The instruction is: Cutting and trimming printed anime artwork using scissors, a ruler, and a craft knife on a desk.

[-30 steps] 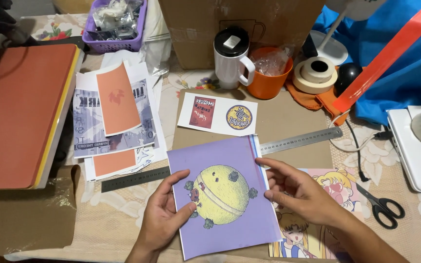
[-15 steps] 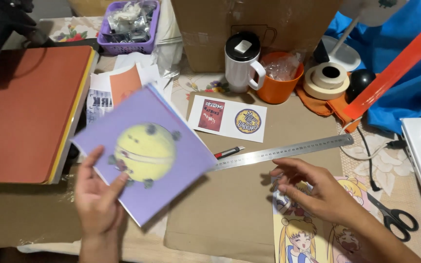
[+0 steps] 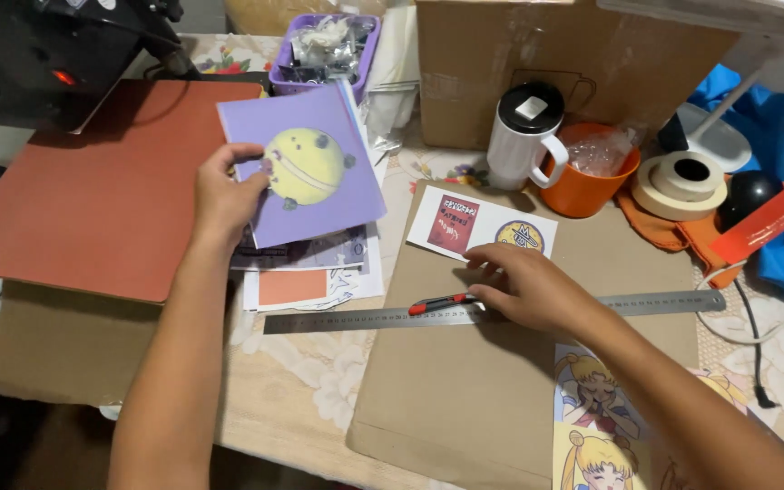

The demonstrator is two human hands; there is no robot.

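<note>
Left hand (image 3: 220, 195) raised over the left part of the desk (image 3: 301, 363), fingers (image 3: 245, 156) closed on the left edge of a lilac paper sheet printed with a yellow ringed planet (image 3: 306, 168); thumb on the printed face, the other fingers behind it. The sheet is held tilted, above a loose stack of printed papers (image 3: 310, 272) and just right of a flat rust-red pad (image 3: 93, 191) (part of a black press machine (image 3: 47, 45) at the far left). Right hand (image 3: 524, 290) lies palm down on a sheet of brown cardboard (image 3: 465, 399), fingers (image 3: 483, 259) spread and loosely curved, gripping nothing; fingertips rest on or just beside a long steel ruler (image 3: 365, 318) that runs across the cardboard. A small red-and-black craft knife (image 3: 442, 302) lies along the ruler's upper edge, touching the hand. Just beyond the fingertips, a white printed strip with a dark red rectangle and a round yellow emblem (image 3: 483, 225). Farther back: a white mug with a black lid (image 3: 524, 136), an orange cup holding crumpled plastic (image 3: 592, 172), a roll of beige masking tape (image 3: 687, 181), a brown cardboard box (image 3: 573, 54), a purple basket of clips (image 3: 319, 45). Cartoon prints of a blonde girl (image 3: 596, 426) lie near the right forearm.
</note>
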